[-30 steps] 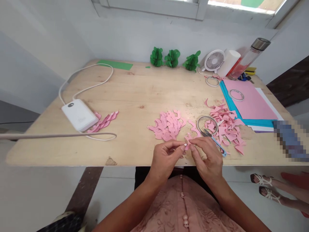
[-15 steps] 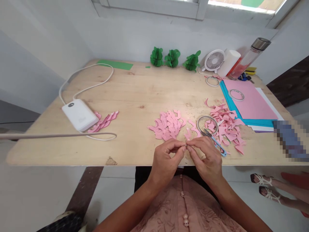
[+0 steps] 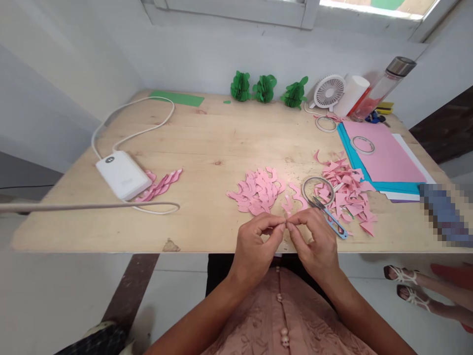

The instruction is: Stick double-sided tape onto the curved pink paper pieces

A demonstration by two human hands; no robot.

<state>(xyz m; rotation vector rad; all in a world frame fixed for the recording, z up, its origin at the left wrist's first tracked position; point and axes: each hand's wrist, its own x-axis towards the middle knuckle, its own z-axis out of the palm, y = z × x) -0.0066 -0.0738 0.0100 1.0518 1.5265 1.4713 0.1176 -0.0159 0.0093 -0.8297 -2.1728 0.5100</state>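
Note:
My left hand (image 3: 256, 244) and my right hand (image 3: 314, 241) meet fingertip to fingertip above the table's near edge. Both are closed in a pinch; whatever lies between the tips is too small and covered to make out. Just beyond the left hand lies a heap of wavy pink paper cutouts (image 3: 256, 190). A few single cutouts (image 3: 296, 195) rest beyond the fingertips. Beside my right hand are thread snips (image 3: 334, 224) with blue handles, their points touching a roll of tape (image 3: 303, 190). Pink paper scraps (image 3: 345, 190) are piled around that roll.
A white power bank (image 3: 123, 175) with a looping cable lies left, next to pink twisted strips (image 3: 166, 183). Along the wall stand green paper shapes (image 3: 264, 88), a small fan (image 3: 329, 92) and a bottle (image 3: 388, 88). Coloured sheets (image 3: 391, 158) lie right. Another person's sandalled feet (image 3: 406, 286) show below.
Both hands keep their pinch at nearly the same spot, with only a slight shift of the right fingers. Nothing on the table has moved.

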